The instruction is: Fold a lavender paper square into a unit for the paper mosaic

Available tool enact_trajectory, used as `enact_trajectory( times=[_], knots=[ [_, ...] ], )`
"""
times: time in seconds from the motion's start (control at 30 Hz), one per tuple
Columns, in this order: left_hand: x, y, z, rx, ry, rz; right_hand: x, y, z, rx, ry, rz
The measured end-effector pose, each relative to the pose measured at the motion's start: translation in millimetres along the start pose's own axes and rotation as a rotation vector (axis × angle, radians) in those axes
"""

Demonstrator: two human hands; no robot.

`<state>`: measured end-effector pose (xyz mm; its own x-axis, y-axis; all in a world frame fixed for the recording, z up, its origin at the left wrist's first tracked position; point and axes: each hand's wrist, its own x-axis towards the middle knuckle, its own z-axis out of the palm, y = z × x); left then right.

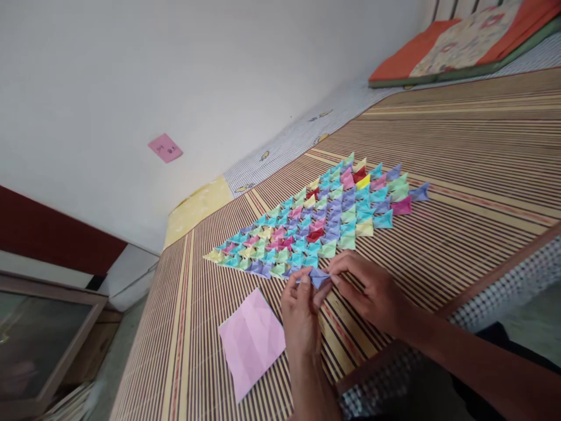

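Note:
A small folded purple paper piece (318,277) is pinched between both my hands at the near edge of a big patchwork of many coloured folded paper pieces (324,219). My left hand (301,313) grips the piece from the left with closed fingers. From the right, my right hand (370,289) pinches it with thumb and fingertips. The patchwork lies flat on a striped bamboo mat (460,193). A creased pink paper sheet (252,341) lies on the mat just left of my left hand.
A pink note (165,147) is stuck on the white wall. An orange and patterned cushion (464,44) lies at the far right. A checked bedsheet (508,289) shows at the mat's right edge, and a framed glass panel (39,327) stands low on the left.

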<state>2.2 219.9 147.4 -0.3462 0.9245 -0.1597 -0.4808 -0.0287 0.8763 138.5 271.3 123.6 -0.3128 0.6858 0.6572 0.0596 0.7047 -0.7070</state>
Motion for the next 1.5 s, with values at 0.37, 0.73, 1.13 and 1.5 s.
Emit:
enact_trajectory(
  times=[0.37,0.73,1.13,1.5],
  knots=[
    [6.2,-15.3,-5.3,0.4,-0.027,0.077,2.3,-4.1,4.1,-0.282,-0.107,0.044],
    [2.5,-18.4,6.8,0.517,0.005,0.136,2.5,-6.9,3.0,-0.439,-0.144,-0.001],
    [-1.7,-23.3,15.8,0.491,0.069,0.157,4.7,-7.2,2.6,-0.464,-0.164,0.086],
    [-2.8,-29.9,22.0,0.361,0.137,0.153,2.5,-6.4,3.1,-0.525,-0.18,0.184]
  ],
)
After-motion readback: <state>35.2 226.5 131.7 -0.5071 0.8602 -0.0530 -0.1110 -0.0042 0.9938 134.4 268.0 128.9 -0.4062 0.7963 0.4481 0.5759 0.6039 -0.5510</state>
